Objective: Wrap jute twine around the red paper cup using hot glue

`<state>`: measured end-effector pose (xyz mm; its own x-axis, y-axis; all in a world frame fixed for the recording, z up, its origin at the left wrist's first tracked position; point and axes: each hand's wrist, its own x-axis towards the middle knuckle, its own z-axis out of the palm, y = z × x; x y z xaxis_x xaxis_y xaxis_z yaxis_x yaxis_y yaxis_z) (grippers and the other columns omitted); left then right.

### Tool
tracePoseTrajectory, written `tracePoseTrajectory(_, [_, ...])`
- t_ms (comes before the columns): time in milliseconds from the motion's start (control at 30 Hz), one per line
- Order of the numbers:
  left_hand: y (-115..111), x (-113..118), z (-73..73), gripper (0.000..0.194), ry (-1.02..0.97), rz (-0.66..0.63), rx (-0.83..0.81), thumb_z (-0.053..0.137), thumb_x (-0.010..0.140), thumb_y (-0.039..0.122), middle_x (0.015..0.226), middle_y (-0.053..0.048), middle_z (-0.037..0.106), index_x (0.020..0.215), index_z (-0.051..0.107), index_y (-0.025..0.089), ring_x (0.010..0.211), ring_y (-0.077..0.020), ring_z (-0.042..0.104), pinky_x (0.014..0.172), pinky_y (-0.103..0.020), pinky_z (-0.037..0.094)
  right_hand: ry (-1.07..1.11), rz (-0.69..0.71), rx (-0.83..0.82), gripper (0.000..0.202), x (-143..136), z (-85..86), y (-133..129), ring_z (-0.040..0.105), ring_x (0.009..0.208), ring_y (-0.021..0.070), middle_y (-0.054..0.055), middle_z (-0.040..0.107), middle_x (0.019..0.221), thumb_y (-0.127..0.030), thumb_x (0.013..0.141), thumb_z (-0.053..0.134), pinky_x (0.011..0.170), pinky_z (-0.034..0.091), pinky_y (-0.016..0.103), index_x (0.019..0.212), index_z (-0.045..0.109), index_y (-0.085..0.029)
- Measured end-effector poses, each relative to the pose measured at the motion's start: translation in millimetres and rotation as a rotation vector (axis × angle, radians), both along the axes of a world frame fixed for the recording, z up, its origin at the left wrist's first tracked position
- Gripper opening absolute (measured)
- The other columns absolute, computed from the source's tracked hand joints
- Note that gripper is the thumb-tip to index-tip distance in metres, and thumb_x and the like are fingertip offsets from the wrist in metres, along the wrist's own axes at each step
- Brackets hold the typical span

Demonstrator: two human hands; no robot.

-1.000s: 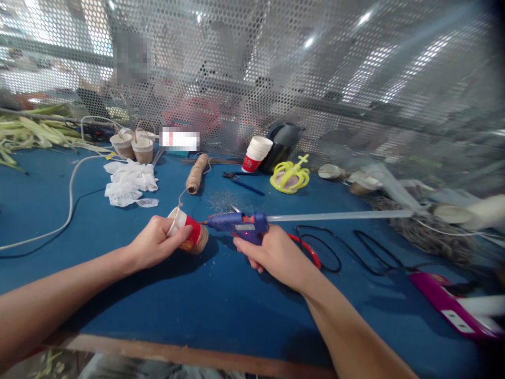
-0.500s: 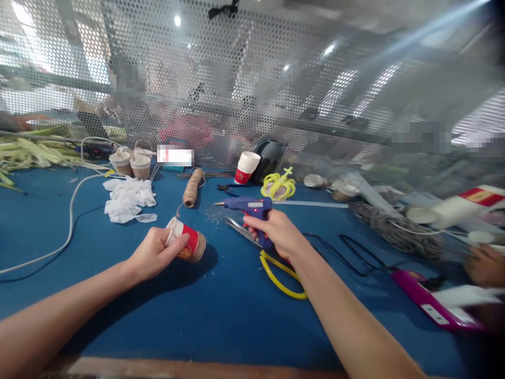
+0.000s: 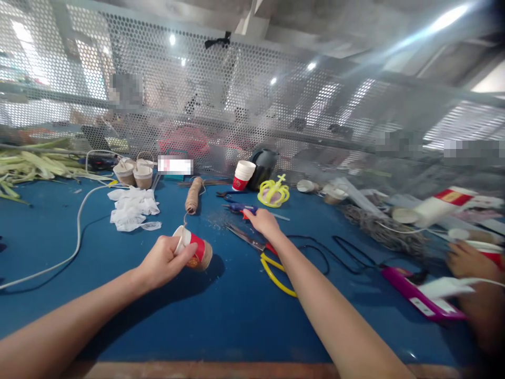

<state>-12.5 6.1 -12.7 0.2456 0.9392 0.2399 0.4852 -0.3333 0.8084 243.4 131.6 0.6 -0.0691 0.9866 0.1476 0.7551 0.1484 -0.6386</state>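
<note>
My left hand (image 3: pixel 168 259) is closed on a red and white paper cup (image 3: pixel 199 251), held tilted on its side, with twine wound round its base. A strand runs from the cup to a spool of twine (image 3: pixel 193 196) behind it. My right hand (image 3: pixel 263 222) grips a blue glue gun (image 3: pixel 238 208), which lies low over the table, its nozzle pointing left. Scissors with yellow handles (image 3: pixel 272 272) lie just in front of the gun, partly under my right forearm. Dark pliers (image 3: pixel 229 196) rest behind the gun.
White gloves (image 3: pixel 134 208) and twine-wrapped cups (image 3: pixel 143 176) stand left. Stacked cups (image 3: pixel 243 175), a black kettle (image 3: pixel 263 166) and a yellow crown-shaped piece (image 3: pixel 273 193) are at the back. Right are grey cord (image 3: pixel 382 231), a purple power strip (image 3: pixel 420 295) and another person's hand (image 3: pixel 469 260).
My right hand has moved back and lowered the glue gun towards the table, away from the scissors. My left hand still holds the cup. The camera view has shifted slightly.
</note>
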Motion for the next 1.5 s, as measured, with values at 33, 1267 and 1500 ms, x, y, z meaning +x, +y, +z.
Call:
tracePoseTrajectory(33, [-0.4, 0.2, 0.6, 0.039, -0.001, -0.01, 0.011, 0.038, 0.079, 0.04, 0.048, 0.006, 0.025, 0.049, 0.028, 0.018, 0.046, -0.0064, 0.022, 0.043, -0.021, 0.019, -0.004, -0.007, 0.028, 0.03, -4.0, 3.7, -2.9, 0.051, 0.05, 0.0155, -0.001, 0.04, 0.04, -0.033, 0.077, 0.052, 0.045, 0.034, 0.026, 0.05, 0.046, -0.022])
tracePoseTrajectory(1267, [-13.5, 8.2, 19.9, 0.028, -0.454, -0.145, -0.483, 0.057, 0.069, 0.038, 0.054, 0.002, 0.05, 0.064, 0.059, 0.01, 0.05, -0.0065, 0.037, 0.048, -0.019, 0.032, 0.728, 0.334, -0.165, 0.014, -77.3, 36.4, -100.0, 0.05, 0.057, 0.0064, -0.003, 0.058, 0.064, -0.024, 0.064, 0.066, 0.059, 0.044, 0.023, 0.074, 0.061, -0.015])
tracePoseTrajectory(1500, [-15.9, 9.2, 22.8, 0.028, -0.438, -0.144, -0.455, 0.057, 0.068, 0.036, 0.05, 0.004, 0.045, 0.057, 0.055, 0.011, 0.048, -0.0059, 0.033, 0.046, -0.019, 0.03, 0.719, 0.325, -0.183, 0.013, -75.9, 35.6, -102.1, 0.051, 0.056, 0.006, -0.003, 0.058, 0.064, -0.023, 0.065, 0.066, 0.059, 0.044, 0.022, 0.073, 0.06, -0.015])
